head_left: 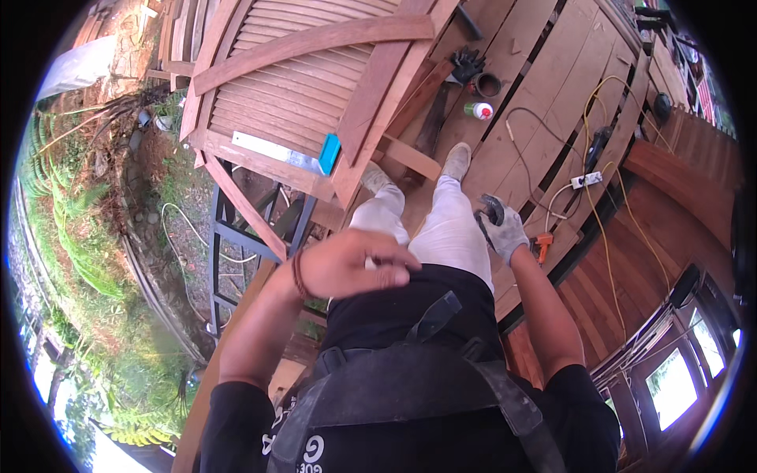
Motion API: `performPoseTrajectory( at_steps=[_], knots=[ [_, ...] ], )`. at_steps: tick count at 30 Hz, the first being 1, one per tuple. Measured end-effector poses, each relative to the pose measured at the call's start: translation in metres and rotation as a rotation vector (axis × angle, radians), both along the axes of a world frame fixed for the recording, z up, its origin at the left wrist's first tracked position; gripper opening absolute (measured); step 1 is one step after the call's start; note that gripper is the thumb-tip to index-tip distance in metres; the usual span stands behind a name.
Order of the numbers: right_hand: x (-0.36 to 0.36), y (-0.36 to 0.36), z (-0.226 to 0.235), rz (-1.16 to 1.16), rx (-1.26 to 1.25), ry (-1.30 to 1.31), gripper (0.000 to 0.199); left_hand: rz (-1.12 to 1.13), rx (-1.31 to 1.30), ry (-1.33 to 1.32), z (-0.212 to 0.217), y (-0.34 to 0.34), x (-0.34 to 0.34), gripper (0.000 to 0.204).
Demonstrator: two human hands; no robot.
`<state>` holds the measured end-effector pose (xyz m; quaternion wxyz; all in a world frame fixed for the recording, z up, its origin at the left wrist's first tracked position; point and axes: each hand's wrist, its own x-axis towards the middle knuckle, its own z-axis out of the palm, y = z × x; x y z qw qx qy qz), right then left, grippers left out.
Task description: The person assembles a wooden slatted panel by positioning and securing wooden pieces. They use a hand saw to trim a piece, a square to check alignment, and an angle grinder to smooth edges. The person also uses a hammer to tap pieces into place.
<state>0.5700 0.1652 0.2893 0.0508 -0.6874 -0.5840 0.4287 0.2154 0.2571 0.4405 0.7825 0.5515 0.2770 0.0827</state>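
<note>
- L hand (347, 264): bare, up before my black shirt (378, 307), fingers loosely extended, nothing visible in the grip; beaded band (298, 276) on the wrist.
- R hand (509, 235): in a pale glove, out beside my R leg, fingers closed round a dark curved thing (494, 210); kind n/a, too small to tell.
- Handling, my guess: that dark thing is prob. light enough for 1 hand, fairly stiff, not fragile; smooth face may slip a bit vs. glove cloth. Best hold approx. mid-body, thumb opp. fingers.
- Orange tool (542, 245): on the deck just beyond R hand, apart from it. Prob. heavier, rigid; handle = the place to grab.
- White power strip (586, 180) w/ yellow cord (607, 229), further R.
- Slatted wood panel (276, 98), ahead-L: prob. heavy, stiff; hold by frame, not slats. Teal-handled square (330, 154) lies on it.
- White bottle (476, 110), red cap, stands or lies (can't tell) past my feet, near a round dark container (485, 84).
</note>
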Motion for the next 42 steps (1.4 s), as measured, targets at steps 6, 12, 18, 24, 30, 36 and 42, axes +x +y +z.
performPoseTrajectory(
  at_steps=[6, 12, 18, 24, 30, 36, 42],
  knots=[
    [0.016, 0.069, 0.08, 0.199, -0.124, 0.1, 0.036, 0.034, -0.037, -0.215, 0.099, -0.008, 0.047, 0.032],
    [0.032, 0.119, 0.163, 0.245, -0.063, 0.418, 0.036, -0.049, 0.529, -0.141, 0.133, -0.013, 0.095, 0.036],
    [0.06, 0.113, 0.227, 0.525, -0.119, 0.621, 0.04, -0.138, 0.63, 0.266, 0.157, -0.009, 0.126, 0.045],
    [0.062, 0.097, 0.298, 0.655, -0.115, 0.612, 0.033, -0.047, 0.405, 0.247, 0.162, 0.001, 0.117, 0.026],
    [0.037, 0.095, 0.313, 0.714, 0.037, 0.631, 0.029, -0.156, 0.431, 0.144, 0.188, -0.004, 0.107, 0.02],
    [0.01, 0.097, 0.331, 0.714, 0.24, 0.647, 0.027, 0.02, 0.722, 0.102, 0.174, -0.016, 0.105, 0.016],
    [0.022, 0.107, 0.305, 0.919, 0.078, 0.608, 0.034, -0.061, 0.95, 0.066, 0.184, -0.028, 0.099, 0.021]
  ],
)
